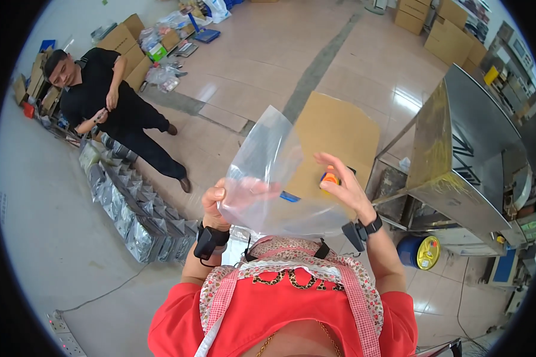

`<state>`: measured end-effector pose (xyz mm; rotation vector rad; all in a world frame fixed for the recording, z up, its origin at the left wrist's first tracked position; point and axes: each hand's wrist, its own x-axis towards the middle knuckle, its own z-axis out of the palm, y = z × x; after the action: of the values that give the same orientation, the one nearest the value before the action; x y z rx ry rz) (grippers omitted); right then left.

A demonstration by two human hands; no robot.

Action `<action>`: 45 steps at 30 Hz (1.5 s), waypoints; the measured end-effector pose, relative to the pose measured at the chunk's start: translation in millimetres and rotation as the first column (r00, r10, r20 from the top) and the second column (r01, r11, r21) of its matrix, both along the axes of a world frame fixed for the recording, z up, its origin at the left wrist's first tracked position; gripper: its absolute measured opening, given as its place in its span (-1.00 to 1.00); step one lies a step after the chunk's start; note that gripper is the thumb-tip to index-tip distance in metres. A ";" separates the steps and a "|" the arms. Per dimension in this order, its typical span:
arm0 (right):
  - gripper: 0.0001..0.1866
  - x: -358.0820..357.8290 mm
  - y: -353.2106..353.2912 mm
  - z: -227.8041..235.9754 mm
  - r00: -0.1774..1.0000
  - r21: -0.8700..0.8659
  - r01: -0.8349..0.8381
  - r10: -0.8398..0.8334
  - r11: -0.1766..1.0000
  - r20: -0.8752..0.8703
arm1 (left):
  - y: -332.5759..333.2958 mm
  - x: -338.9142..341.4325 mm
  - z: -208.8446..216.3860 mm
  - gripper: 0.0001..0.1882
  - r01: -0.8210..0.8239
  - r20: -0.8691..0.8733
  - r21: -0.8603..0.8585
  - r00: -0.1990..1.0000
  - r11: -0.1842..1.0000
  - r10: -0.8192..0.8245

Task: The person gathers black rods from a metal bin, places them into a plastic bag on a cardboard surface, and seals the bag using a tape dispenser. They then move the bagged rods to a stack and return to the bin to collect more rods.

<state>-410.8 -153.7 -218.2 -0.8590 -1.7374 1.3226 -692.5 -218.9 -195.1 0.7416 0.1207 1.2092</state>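
Note:
My left hand (216, 202) is closed on the edge of a clear plastic bag (259, 152), with its fingers showing through the film. The bag stands up and spreads over the near part of a brown cardboard sheet (339, 128). My right hand (352, 193) has its thumb and fingers apart, to the right of the bag. Between its thumb and fingers shows a small orange and blue thing (330, 177) of a kind I cannot make out; whether the hand touches it is unclear. A small blue piece (289, 197) shows by the bag.
To the right stands a metal-framed bench (435, 166), with a blue drum with a yellow lid (427, 253) below it. Several grey wrapped packets (143, 232) line the left wall. A person in black (104, 89) stands at far left. Cardboard boxes (452, 38) are stacked far right.

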 end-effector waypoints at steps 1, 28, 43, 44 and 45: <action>-0.38 -12.3 10.1 2.6 0.999 0.166 -0.027 0.023 0.986 0.024 | -2.2 -4.7 -1.1 -0.48 0.029 0.018 0.007 0.999 1.000 -0.029; -0.79 -21.9 45.1 19.7 0.990 -0.492 0.042 -0.102 0.870 -0.097 | 184.0 -44.1 35.7 -0.76 -0.378 -0.692 0.486 0.384 0.788 0.611; -0.73 -2.3 108.7 17.2 0.926 -0.219 0.282 -0.324 0.934 -0.194 | 202.6 101.0 28.4 -0.83 0.023 -0.871 0.402 0.318 0.915 0.375; -0.73 -4.6 113.9 11.4 0.949 -0.163 0.262 -0.285 0.951 -0.139 | 205.8 109.6 21.1 -0.82 0.099 -0.914 0.273 0.336 0.957 0.226; -0.73 -1.9 119.5 5.1 0.954 -0.147 0.246 -0.266 0.958 -0.137 | 209.0 115.1 13.1 -0.82 0.081 -0.909 0.287 0.337 0.954 0.245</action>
<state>-412.6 -34.2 -213.2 -0.9899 -1.3799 1.2989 -577.4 -9.9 -181.9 1.6846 1.0088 0.7205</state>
